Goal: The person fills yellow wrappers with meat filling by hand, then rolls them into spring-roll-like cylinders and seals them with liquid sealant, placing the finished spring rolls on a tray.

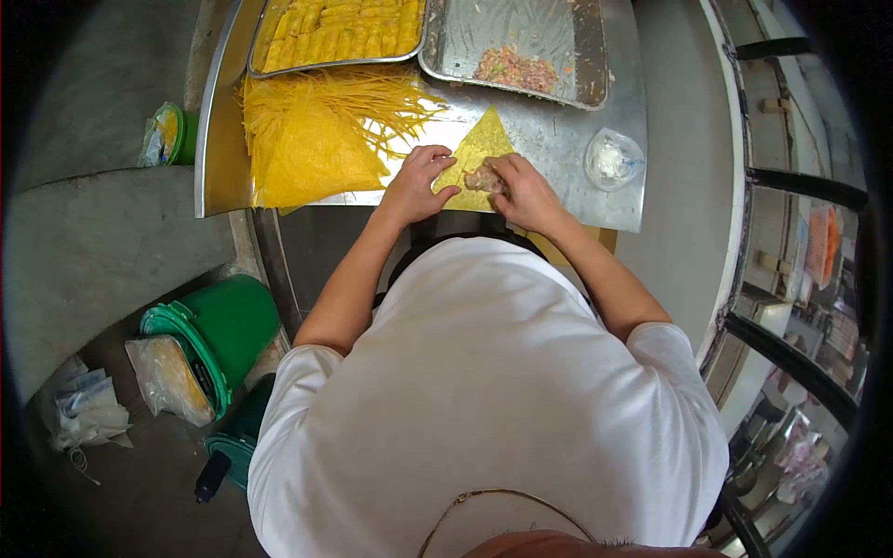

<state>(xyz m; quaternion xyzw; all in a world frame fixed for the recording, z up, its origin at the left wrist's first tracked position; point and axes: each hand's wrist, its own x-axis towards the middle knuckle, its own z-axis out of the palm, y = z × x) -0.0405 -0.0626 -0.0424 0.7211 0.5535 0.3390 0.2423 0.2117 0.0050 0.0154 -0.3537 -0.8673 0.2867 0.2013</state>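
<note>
A yellow triangular wrapper sheet lies on the metal table in front of me, its point facing away. My right hand has its fingers round a lump of pinkish minced filling on the wrapper. At the wrapper's left edge, my left hand rests with thumb and fingers apart. Left of it is a pile of yellow wrapper sheets with loose strips along its far side. A metal tray beyond my hands holds a small heap of mixed filling.
Rows of yellow rolls fill another tray at the back left. A clear bag of white powder sits at the metal table's right. Green buckets stand on the floor to the left. Black bars run along the right side.
</note>
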